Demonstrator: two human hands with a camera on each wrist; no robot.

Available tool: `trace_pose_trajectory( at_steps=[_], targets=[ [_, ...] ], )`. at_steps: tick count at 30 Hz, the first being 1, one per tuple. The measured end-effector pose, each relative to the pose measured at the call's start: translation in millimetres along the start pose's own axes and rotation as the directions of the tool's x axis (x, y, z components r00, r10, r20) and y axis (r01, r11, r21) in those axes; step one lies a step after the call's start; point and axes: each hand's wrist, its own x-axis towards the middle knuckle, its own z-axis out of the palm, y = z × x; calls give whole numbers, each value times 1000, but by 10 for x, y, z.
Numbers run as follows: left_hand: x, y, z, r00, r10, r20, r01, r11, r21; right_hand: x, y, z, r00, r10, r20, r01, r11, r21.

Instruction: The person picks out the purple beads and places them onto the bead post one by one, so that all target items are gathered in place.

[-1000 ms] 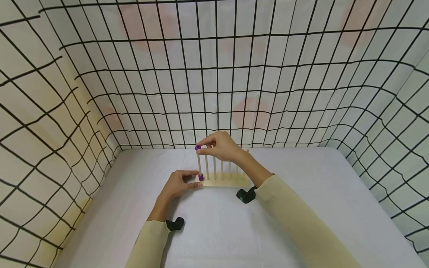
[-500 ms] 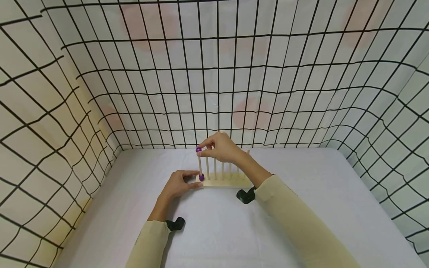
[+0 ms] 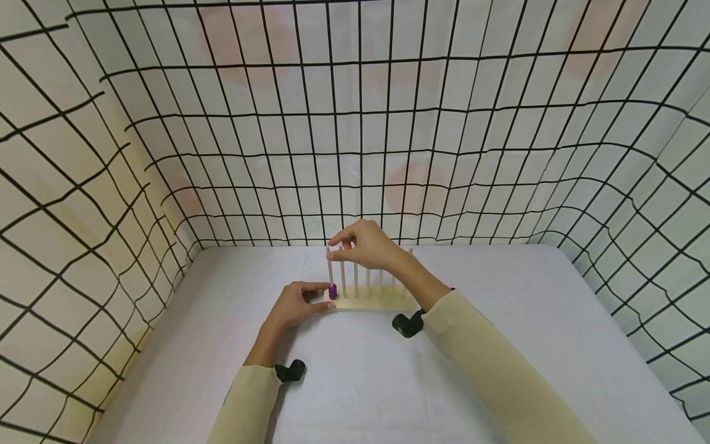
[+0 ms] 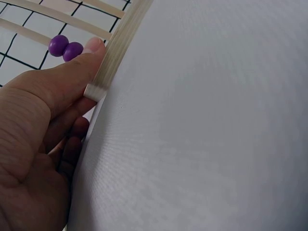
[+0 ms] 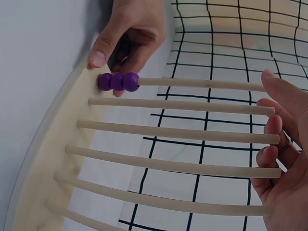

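Note:
A wooden peg rack with a flat base (image 3: 374, 302) and a row of upright dowels stands on the table. Three purple beads (image 5: 118, 82) are stacked at the foot of its leftmost dowel (image 5: 192, 83). My left hand (image 3: 294, 305) grips the left end of the base, thumb (image 4: 94, 45) on top beside the beads; the left wrist view shows two purple beads (image 4: 58, 46). Up at the tip of that dowel is my right hand (image 3: 366, 243), thumb and forefinger parted around it with no bead between them. Its other fingers curl loosely near the neighbouring dowel tips.
Black grid netting (image 3: 360, 132) rises behind the table and along both sides, with white cloth behind it. A white cloth (image 3: 355, 382) covers the table. Each wrist wears a small black camera, one of them the right wrist camera (image 3: 407, 324).
A purple bead held by my right hand at the dowel's top was let go and slid down onto the beads below. My left hand has stayed on the base.

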Motion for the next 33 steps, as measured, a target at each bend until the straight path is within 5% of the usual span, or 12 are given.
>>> trace_pose_trajectory(
  at_steps=[19, 33],
  targets=[
    [-1, 10, 0, 1000, -20, 10, 20, 1000, -12, -218, 134, -246, 998, 13, -61, -10, 999, 48],
    [-12, 17, 0, 1000, -2, 10, 2, 1000, -6, -553, 491, -536, 984, 94, -152, -73, 988, 135]
  ],
)
